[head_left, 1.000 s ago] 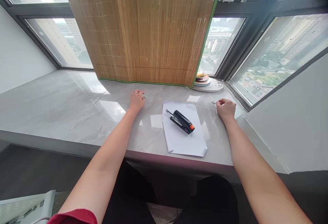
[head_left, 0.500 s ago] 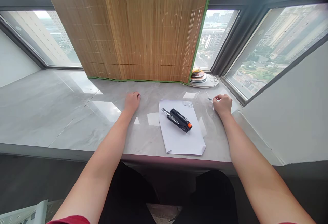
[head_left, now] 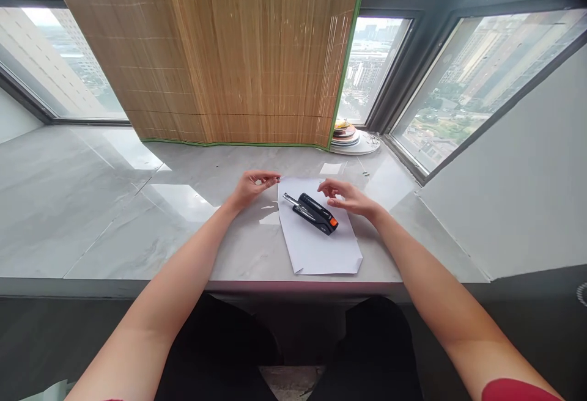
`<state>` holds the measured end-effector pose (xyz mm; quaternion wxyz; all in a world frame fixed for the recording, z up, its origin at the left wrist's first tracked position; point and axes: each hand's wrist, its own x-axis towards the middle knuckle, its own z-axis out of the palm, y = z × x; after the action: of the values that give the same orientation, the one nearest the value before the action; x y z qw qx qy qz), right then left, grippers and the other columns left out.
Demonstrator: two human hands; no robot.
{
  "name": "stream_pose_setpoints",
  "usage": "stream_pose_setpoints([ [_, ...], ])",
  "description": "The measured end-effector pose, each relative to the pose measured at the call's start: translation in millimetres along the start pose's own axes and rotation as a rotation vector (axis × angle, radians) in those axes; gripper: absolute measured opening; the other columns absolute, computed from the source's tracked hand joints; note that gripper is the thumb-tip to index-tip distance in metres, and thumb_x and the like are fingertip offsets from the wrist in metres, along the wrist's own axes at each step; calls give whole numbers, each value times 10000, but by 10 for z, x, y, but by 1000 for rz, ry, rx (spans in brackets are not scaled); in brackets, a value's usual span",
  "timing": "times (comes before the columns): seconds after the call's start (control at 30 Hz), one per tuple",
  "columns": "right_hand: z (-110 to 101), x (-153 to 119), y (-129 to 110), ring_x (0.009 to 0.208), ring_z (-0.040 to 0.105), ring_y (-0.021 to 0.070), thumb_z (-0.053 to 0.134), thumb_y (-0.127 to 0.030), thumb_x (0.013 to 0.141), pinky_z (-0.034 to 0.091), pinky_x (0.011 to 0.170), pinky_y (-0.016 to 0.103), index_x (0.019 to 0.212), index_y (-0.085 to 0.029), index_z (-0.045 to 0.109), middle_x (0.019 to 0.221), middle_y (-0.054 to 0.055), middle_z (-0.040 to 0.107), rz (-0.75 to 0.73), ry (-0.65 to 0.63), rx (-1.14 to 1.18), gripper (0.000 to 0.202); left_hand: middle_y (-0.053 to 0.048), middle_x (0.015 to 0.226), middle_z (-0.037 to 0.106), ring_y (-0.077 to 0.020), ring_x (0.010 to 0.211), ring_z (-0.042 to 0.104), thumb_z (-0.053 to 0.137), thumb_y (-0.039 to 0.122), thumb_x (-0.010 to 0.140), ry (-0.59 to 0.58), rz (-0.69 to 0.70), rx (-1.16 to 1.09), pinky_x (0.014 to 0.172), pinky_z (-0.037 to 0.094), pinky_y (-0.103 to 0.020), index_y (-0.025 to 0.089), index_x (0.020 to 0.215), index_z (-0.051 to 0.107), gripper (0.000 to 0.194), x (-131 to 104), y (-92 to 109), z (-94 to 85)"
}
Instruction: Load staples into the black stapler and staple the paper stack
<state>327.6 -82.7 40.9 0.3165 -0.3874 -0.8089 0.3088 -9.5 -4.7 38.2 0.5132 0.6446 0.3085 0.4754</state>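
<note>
White paper (head_left: 321, 254) with folded lower corners lies on the grey marble ledge. Across it rests a black stapler (head_left: 316, 213) with an orange part, its metal arm opened out toward the upper left. My left hand (head_left: 257, 187) is at the paper's upper left corner, thumb and forefinger pinched on something small and dark that I cannot make out. Over the paper's upper right part, just right of the stapler, my right hand (head_left: 343, 196) has its fingers curved and apart, with nothing visible in it.
A bamboo mat (head_left: 247, 52) with green edging hangs in front of the window. Stacked plates (head_left: 351, 141) stand behind its right corner. Small bits (head_left: 365, 173) lie on the ledge (head_left: 174, 248) right of the paper. Windows and a white wall border the right side.
Both hands have moved inward to the paper, the left from the ledge at left, the right from beside the small bits. The fingers of my right hand have spread. The view has shifted slightly.
</note>
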Motion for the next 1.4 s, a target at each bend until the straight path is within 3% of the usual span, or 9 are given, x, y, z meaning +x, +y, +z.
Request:
stream_pose_setpoints([
  [0.1,63,29,-66,867,580,188,736,-671,905,495,769,311,1251,-220,681,996,39,635,-59,-98,16,570,-72,919,821,-280,964,762,935,347,757,-48,33,33,920,575,-396,257,938,865,214,-54,21,149],
  [0.23,81,13,-161,915,591,202,756,-586,929,513,825,333,1338,-232,624,1059,56,644,-119,-128,-65,556,-53,917,790,-233,921,760,913,233,779,-14,-35,-153,926,582,-377,240,1117,837,346,-79,31,301],
  [0.37,145,1,-217,919,611,212,811,-543,893,527,851,348,1456,-253,528,1080,55,667,-141,-163,-107,694,-66,931,770,-216,870,738,923,206,764,-57,-10,-93,914,571,-362,231,963,847,215,-89,14,354],
  [0.53,248,11,-206,903,633,218,731,-391,923,531,850,360,1580,-286,435,1101,46,690,-152,-179,-113,728,-48,904,756,-194,747,681,814,367,901,-114,67,62,852,548,-360,263,1042,827,175,-93,-37,354],
  [0.77,426,61,-266,1092,674,267,624,-235,907,535,985,413,1603,-280,452,1299,72,706,-89,-200,30,718,-46,964,677,-213,898,616,718,385,970,-97,49,142,939,497,-338,285,1160,818,237,-93,-59,325],
  [0.87,497,73,-296,1240,650,288,601,-220,937,506,1084,444,1598,-272,456,1456,97,646,-53,-102,32,678,-60,1080,660,-211,960,602,550,409,1068,-165,80,277,973,484,-354,265,1325,747,355,-97,-52,274],
  [0.97,539,77,-306,1225,664,284,589,-222,959,523,1068,453,1600,-274,446,1441,103,655,18,8,17,659,-65,1058,650,-195,935,604,434,431,1117,-187,142,381,918,503,-347,246,1361,712,413,-76,-86,231],
  [1.13,552,72,-290,1146,690,277,612,-242,967,559,996,440,1595,-283,457,1384,103,683,43,19,28,648,-53,1063,743,-197,993,686,560,422,1085,-273,249,448,947,535,-358,271,1350,705,338,-34,-181,182],
  [1.4,538,68,-279,1216,658,280,601,-241,982,537,1036,434,1592,-301,453,1429,91,654,37,-7,59,631,-48,1070,795,-213,1030,708,684,307,1013,-398,214,451,950,542,-356,235,1086,766,131,-30,-143,120],
])
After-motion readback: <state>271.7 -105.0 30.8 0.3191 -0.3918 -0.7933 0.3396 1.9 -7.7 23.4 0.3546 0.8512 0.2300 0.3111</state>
